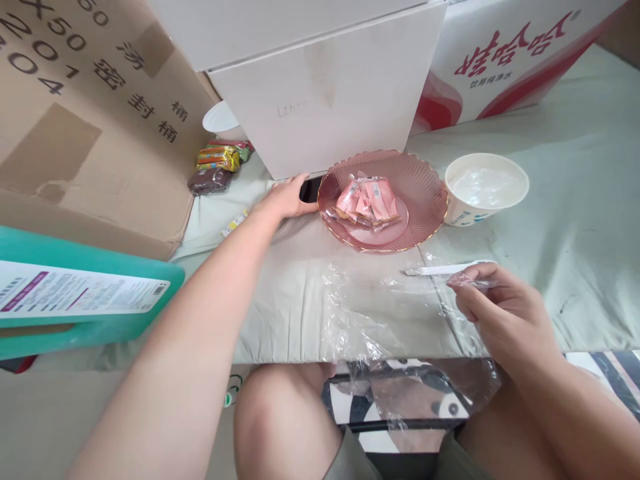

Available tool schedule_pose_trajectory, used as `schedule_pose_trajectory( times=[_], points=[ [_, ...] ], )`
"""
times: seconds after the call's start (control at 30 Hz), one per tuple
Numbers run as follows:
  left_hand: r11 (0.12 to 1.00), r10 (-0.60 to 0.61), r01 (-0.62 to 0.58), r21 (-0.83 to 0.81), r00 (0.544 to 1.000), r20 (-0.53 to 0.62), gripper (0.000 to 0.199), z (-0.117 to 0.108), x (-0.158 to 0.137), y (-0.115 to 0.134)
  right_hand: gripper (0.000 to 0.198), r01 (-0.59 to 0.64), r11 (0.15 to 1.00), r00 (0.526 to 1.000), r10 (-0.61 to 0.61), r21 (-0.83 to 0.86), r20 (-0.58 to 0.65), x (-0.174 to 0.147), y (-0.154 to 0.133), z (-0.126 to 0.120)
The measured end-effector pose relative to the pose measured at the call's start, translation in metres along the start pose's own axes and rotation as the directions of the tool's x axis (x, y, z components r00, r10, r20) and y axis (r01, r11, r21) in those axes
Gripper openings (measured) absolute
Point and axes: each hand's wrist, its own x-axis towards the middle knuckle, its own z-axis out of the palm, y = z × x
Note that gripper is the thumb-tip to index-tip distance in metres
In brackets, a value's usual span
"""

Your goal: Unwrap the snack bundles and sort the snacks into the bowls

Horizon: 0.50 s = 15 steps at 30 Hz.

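My left hand [289,199] reaches to the left side of a pink ribbed glass plate [425,190], thumb and fingers around the edges of a flat black thing that looks like a phone [311,190]. Several pink wrapped snack packets [370,202] lie in the plate. My right hand [505,310] is closed, pinching clear plastic film [357,327] that spreads over the table's front edge and hangs down toward my lap. A slim white knife-like tool [435,269] with a grey tip lies by my right fingers; whether they touch it is unclear.
A paper cup [483,190] holding clear plastic stands right of the plate. White boxes [325,100] rise behind it, with a large carton [100,127] and a teal container [90,293] at left. Wrapped snacks [217,163] lie by the carton. A panda-patterned item [395,400] sits below.
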Motion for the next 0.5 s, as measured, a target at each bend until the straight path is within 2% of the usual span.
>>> schedule_pose_trajectory(
  times=[0.1,0.3,0.5],
  points=[
    [1.000,-0.012,0.012,-0.008,1.000,-0.024,0.094,0.004,0.003,0.001,0.025,0.004,1.000,1.000,-0.003,-0.012,0.010,0.001,0.002,0.000],
    [0.990,0.064,-0.073,-0.121,0.995,-0.073,0.087,0.013,0.009,-0.007,0.026,0.014,1.000,1.000,-0.013,-0.021,0.022,0.002,0.002,0.000],
    [0.986,0.076,-0.083,-0.144,0.996,-0.052,0.085,0.010,0.015,-0.007,0.028,0.011,1.000,1.000,-0.011,-0.015,0.026,0.003,0.004,-0.001]
  ],
)
